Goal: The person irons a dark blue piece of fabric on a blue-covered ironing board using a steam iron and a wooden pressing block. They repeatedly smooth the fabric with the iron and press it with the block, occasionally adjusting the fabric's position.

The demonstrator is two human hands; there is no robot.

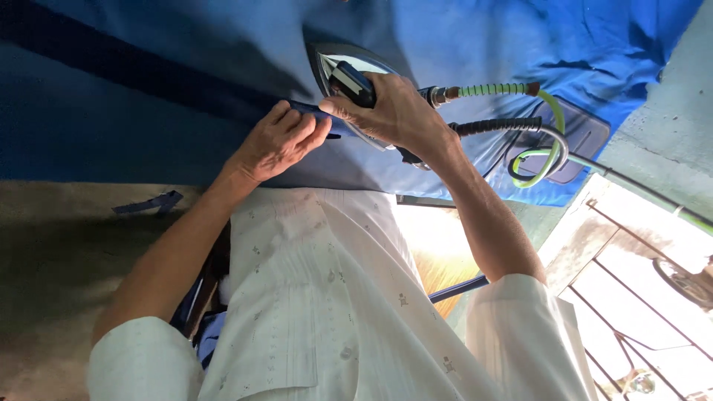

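Steam iron (349, 89) sits soleplate-down on the blue fabric (186, 96) near the padded worktop's near edge, right hand (397, 111) clamped on its handle. Left hand (278, 141), fingers together, pinches a dark fabric strip (316, 111) beside the soleplate. Judgement: keep fingertips behind the plate, strip taut, hoses (520, 126) trailing free.

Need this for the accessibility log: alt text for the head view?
Seen from above, the right hand grips the handle of a steam iron on blue fabric, while the left hand pinches a dark strip beside it. Two hoses loop off to the right; the person wears a white shirt.
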